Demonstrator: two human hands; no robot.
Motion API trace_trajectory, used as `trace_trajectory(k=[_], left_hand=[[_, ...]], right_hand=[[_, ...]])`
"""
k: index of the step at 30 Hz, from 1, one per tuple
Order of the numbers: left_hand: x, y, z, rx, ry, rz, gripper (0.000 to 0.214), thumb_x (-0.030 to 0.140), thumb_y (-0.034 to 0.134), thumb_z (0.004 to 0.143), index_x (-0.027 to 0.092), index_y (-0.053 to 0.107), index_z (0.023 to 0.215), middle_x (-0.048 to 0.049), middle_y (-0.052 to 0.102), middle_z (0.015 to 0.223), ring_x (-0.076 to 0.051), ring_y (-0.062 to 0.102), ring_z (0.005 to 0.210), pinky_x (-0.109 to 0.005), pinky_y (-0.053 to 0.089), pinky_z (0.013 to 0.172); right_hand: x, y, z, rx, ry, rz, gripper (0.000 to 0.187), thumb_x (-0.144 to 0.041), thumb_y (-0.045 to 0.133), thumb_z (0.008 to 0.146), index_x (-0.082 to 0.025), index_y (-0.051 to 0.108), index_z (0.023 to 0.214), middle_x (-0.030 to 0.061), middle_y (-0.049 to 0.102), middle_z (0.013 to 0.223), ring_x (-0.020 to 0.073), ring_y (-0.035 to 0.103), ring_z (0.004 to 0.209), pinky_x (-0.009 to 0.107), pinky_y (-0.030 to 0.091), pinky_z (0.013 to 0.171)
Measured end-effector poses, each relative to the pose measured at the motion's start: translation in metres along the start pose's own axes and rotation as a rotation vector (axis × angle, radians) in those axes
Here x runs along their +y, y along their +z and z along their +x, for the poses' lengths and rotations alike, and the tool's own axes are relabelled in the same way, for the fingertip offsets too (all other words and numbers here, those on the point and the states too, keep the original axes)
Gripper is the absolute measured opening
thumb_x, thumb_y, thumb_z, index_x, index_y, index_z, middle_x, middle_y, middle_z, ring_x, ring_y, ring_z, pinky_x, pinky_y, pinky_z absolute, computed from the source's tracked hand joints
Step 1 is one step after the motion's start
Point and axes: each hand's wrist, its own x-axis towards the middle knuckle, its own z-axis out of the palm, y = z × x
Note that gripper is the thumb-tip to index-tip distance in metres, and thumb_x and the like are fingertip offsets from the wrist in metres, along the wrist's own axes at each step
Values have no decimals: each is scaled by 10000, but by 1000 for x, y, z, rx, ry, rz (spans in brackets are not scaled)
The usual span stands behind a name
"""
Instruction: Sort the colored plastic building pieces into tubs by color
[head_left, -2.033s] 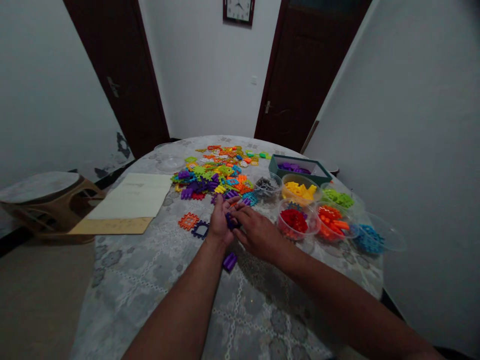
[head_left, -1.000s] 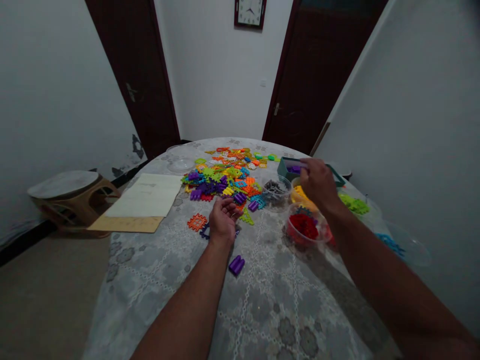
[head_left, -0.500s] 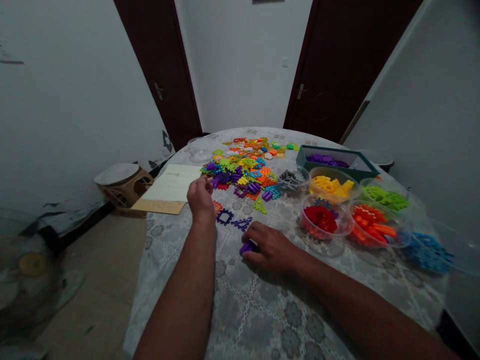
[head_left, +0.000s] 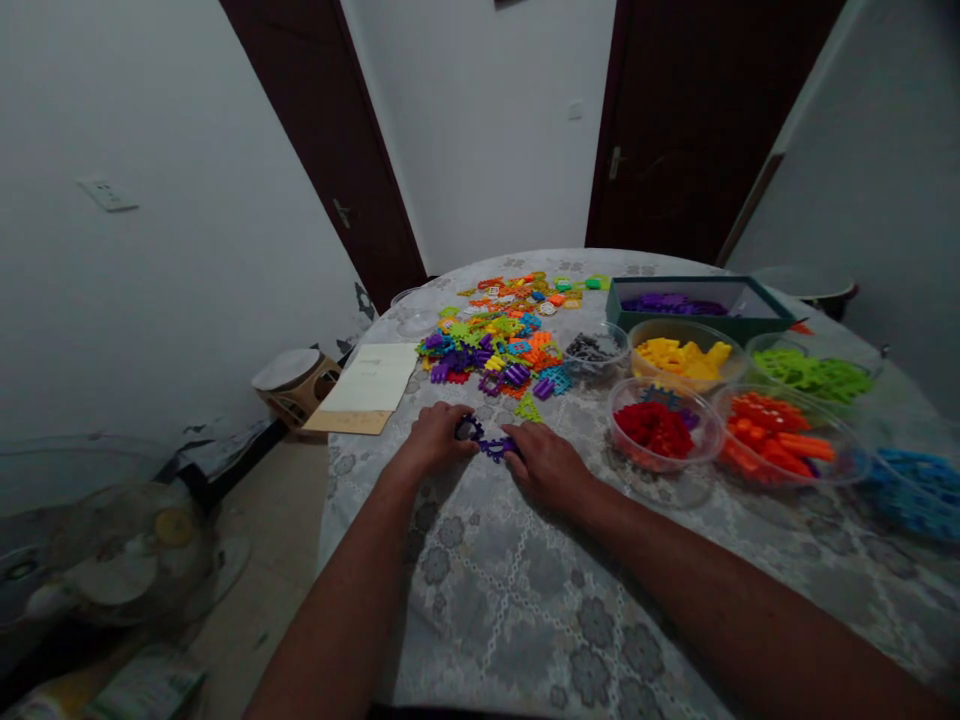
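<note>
On the table, my left hand (head_left: 433,436) and my right hand (head_left: 546,463) lie close together, palms down and fingers curled. Between them lie flat purple frame pieces (head_left: 487,441). My left fingertips close on the round-edged one, my right fingertips on the one beside it. Whether my right hand also holds a purple block I cannot tell. A pile of mixed coloured plastic pieces (head_left: 502,340) is spread just beyond the hands.
Right of the hands stand clear bowls of red (head_left: 660,428), orange (head_left: 780,438), yellow (head_left: 682,355), green (head_left: 811,372), grey (head_left: 592,350) and blue (head_left: 911,482) pieces. Behind them is a green box (head_left: 622,300) with purple pieces. A paper (head_left: 373,382) lies left. A stool (head_left: 294,375) and a fan (head_left: 127,560) stand on the floor.
My right hand went from the green box to a purple block near me, then up to the purple frames. My left hand drew back from the pile to them. The view swung left.
</note>
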Motion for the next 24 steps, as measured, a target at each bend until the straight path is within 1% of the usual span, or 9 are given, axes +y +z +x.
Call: trace_trajectory(k=[2, 4, 5, 8, 10, 12, 17, 21, 24], left_hand=[[5, 3, 0, -60, 94, 72, 410, 317, 810, 765, 247, 776, 1168, -101, 699, 1121, -296, 628, 1081, -385, 470, 989], [8, 8, -2, -89, 179, 27, 264, 248, 741, 811, 228, 797, 1068, -82, 706, 1028, -254, 640, 980, -349, 490, 912], [9, 11, -2, -91, 206, -9, 233, 210, 722, 810, 223, 801, 1028, -73, 709, 997, -241, 640, 950, -340, 493, 888], [9, 19, -4, -54, 236, -90, 250, 132, 704, 772, 214, 806, 984, -63, 720, 948, -232, 640, 912, -343, 493, 859], [8, 22, -5, -26, 260, -114, 279, 112, 694, 764, 215, 810, 996, -69, 727, 950, -236, 645, 918, -354, 491, 867], [9, 24, -7, -21, 291, -116, 299, 102, 687, 769, 216, 808, 1018, -77, 730, 968, -239, 646, 936, -363, 486, 882], [21, 32, -10, 7, 373, -135, 189, 205, 710, 844, 218, 768, 1023, -93, 708, 1017, -259, 618, 970, -398, 477, 898], [30, 46, -15, 65, 448, -177, 142, 235, 610, 932, 218, 718, 1023, -97, 680, 1038, -256, 608, 995, -396, 478, 910], [29, 53, -18, 140, 472, -264, 152, 269, 592, 961, 219, 695, 1060, -91, 678, 1074, -250, 613, 1036, -397, 477, 950]], right_hand=[[-1, -1, 4, -24, 28, -63, 408, -334, 510, 1052, -155, 572, 1414, 163, 636, 1283, 292, 563, 1215, 401, 459, 1040], [-4, -2, 5, -32, 45, -113, 347, -335, 492, 1056, -164, 610, 1335, 161, 636, 1222, 300, 573, 1169, 408, 470, 1007], [-5, -3, 5, -29, 51, -129, 320, -331, 490, 1055, -170, 621, 1298, 158, 630, 1202, 298, 579, 1145, 406, 477, 987], [-7, -4, 5, -9, 49, -129, 267, -323, 515, 1044, -187, 623, 1246, 150, 594, 1249, 280, 588, 1130, 383, 487, 954], [-4, -5, 6, -9, 27, -105, 257, -317, 544, 1033, -198, 618, 1249, 139, 569, 1330, 269, 584, 1167, 365, 485, 954], [1, -7, 7, -32, 5, -74, 260, -315, 560, 1028, -210, 617, 1259, 119, 573, 1350, 259, 586, 1180, 351, 486, 939], [15, -10, 12, -56, -17, 26, 376, -327, 635, 982, -250, 596, 1348, 87, 593, 1292, 240, 606, 1134, 326, 473, 903], [22, -6, 13, -34, -4, 77, 267, -310, 668, 952, -228, 663, 1207, 65, 606, 1164, 215, 615, 1035, 306, 456, 876], [26, -2, 13, 21, -9, 112, 294, -313, 703, 931, -217, 653, 1204, 63, 612, 1157, 214, 609, 1039, 303, 449, 874]])
